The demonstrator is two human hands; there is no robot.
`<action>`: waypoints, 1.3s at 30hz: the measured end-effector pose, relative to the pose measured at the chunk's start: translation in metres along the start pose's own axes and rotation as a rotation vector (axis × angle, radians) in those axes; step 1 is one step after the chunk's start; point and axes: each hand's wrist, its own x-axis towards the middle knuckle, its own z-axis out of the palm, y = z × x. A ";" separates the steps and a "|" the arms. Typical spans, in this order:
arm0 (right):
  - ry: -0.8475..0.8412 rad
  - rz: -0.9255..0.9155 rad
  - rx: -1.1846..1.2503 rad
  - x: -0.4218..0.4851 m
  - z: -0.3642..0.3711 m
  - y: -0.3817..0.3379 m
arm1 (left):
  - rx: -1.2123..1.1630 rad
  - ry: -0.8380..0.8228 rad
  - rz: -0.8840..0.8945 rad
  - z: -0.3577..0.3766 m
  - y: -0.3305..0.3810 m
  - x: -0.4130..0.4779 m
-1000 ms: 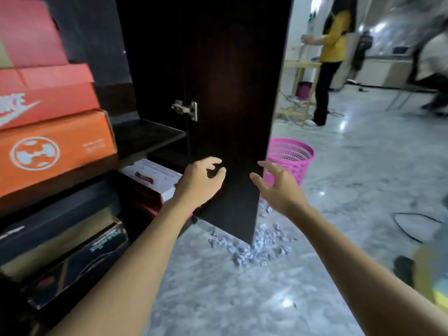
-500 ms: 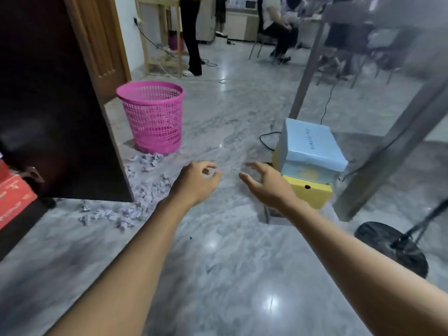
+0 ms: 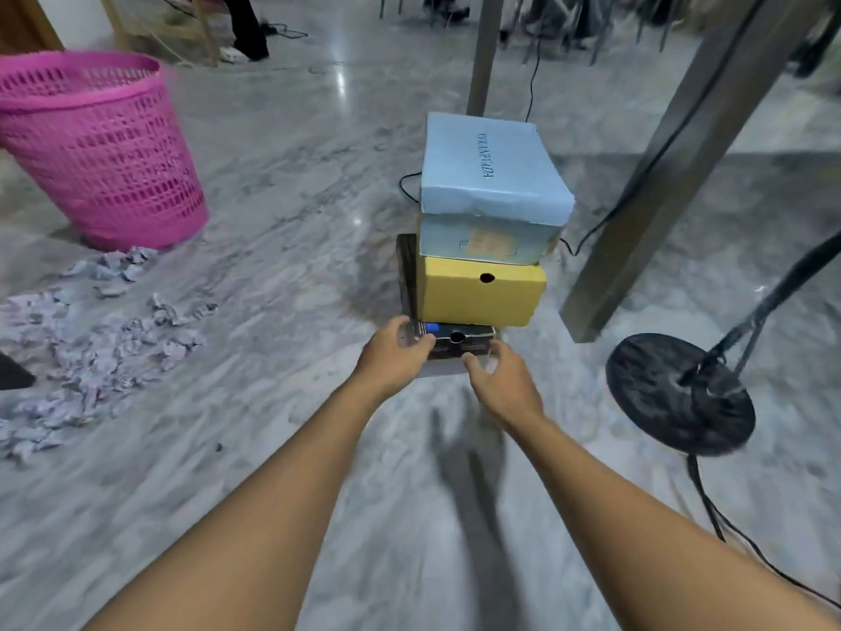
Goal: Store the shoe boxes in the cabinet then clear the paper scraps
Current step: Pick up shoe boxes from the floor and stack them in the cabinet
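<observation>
Three shoe boxes stand stacked on the marble floor: a light blue box (image 3: 491,168) on top, a yellow box (image 3: 478,291) under it, and a black box (image 3: 459,339) at the bottom. My left hand (image 3: 393,359) touches the black box's near left corner, fingers curled. My right hand (image 3: 500,384) hovers at its near right end, fingers apart, holding nothing. Crumpled paper scraps (image 3: 91,339) lie spread on the floor to the left. The cabinet is out of view apart from a dark corner at the left edge.
A pink mesh waste basket (image 3: 98,148) stands beside the scraps at the upper left. A metal table leg (image 3: 660,193) slants down right of the boxes. A black round stand base (image 3: 678,393) with cables sits on the right. A person's legs show far back.
The view has swung from the cabinet to the stack of boxes. Both hands have come forward and down to the bottom black box.
</observation>
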 end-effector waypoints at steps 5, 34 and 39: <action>0.034 0.092 0.187 0.041 0.022 0.022 | -0.145 0.053 -0.082 0.036 -0.014 0.049; 0.005 0.055 0.408 -0.049 0.074 0.004 | -0.391 0.126 -0.228 0.011 -0.094 -0.014; -0.080 0.010 0.414 -0.103 0.093 -0.007 | -0.416 0.215 -0.260 -0.016 -0.119 -0.075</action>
